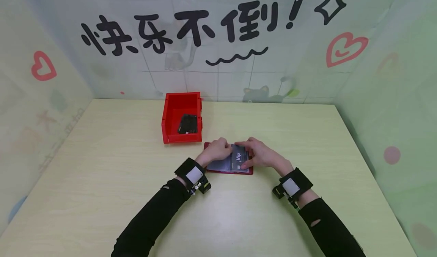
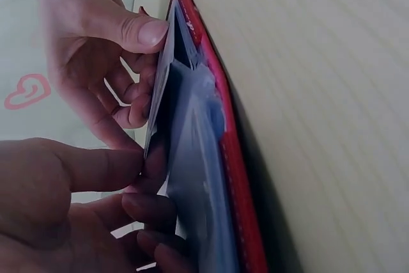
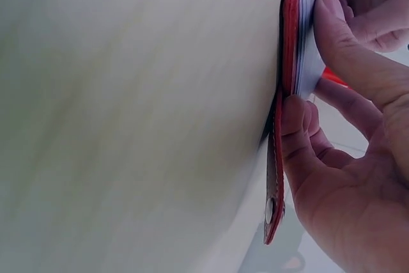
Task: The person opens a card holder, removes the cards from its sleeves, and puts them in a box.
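Observation:
A red card holder (image 1: 246,171) lies open on the table in front of me, with clear plastic sleeves (image 2: 192,158) inside. My left hand (image 1: 220,150) pinches a sleeve between thumb and fingers at the holder's left half. My right hand (image 1: 248,155) pinches a dark card marked "Vip" (image 1: 239,159) at the sleeve's mouth; in the left wrist view its thumb (image 2: 142,30) sits on the card's edge. In the right wrist view, the holder's red cover (image 3: 278,151) and its snap tab (image 3: 271,212) show edge-on, lying against the table.
A red plastic bin (image 1: 170,114) stands just beyond the holder, left of centre, with dark cards (image 1: 188,124) lying in it. Printed walls close in the pale wooden table (image 1: 102,166) at the back and both sides.

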Demonstrator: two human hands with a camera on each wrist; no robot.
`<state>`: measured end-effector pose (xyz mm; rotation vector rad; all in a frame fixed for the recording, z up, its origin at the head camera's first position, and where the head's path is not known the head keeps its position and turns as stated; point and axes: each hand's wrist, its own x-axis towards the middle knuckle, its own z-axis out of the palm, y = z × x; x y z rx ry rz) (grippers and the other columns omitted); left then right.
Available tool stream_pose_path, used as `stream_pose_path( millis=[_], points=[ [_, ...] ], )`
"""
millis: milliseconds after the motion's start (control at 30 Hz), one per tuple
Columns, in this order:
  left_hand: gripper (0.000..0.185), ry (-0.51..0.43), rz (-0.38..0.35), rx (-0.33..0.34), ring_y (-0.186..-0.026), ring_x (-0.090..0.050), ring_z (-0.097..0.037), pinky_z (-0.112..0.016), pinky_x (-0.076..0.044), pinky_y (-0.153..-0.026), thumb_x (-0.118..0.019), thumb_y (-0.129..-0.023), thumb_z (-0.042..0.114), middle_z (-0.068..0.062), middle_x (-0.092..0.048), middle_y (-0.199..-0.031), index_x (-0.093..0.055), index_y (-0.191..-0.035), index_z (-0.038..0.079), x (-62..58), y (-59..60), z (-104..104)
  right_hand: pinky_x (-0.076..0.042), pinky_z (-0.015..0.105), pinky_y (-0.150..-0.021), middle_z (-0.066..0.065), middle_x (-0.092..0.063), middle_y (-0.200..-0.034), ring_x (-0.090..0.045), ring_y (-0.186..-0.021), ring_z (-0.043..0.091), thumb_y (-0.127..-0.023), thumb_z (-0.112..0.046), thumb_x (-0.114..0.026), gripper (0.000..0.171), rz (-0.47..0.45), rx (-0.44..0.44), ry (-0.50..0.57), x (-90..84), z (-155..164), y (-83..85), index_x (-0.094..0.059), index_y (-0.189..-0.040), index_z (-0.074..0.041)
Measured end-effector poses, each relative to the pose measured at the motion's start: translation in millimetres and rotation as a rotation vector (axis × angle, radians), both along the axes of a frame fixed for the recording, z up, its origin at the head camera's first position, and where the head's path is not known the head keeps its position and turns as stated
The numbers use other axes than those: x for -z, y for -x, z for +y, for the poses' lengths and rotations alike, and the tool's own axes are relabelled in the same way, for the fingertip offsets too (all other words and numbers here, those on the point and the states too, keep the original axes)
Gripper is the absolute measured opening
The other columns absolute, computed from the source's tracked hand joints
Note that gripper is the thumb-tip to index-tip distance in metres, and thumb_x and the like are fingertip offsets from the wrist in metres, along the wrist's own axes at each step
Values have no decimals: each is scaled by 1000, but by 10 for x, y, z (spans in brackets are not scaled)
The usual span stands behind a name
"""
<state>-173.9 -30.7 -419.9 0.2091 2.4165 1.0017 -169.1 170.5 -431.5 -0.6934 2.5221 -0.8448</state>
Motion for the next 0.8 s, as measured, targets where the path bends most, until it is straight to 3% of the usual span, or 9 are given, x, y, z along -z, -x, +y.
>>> stream_pose_path(
  millis=[433, 800],
  points=[
    [19, 51, 33, -7, -75, -50, -21, -27, -34, -64, -55, -102, 18, -6, -47, -76, -54, -89, 6, 47, -25, -25, -37, 26, -72, 14, -48, -106, -44, -87, 21, -79, -17, -86, 82, -30, -14, -28, -41, -35, 5, -47, -149, -4],
    [31, 2, 63, -11, -67, -46, -18, -26, -31, -61, -54, -102, 20, -3, -41, -65, -52, -73, 10, 45, -64, -102, -36, 27, -71, 12, -46, -104, -44, -87, 21, -79, -18, -87, 82, -32, -3, -43, -27, -34, 8, -47, -149, -6]
  ],
)
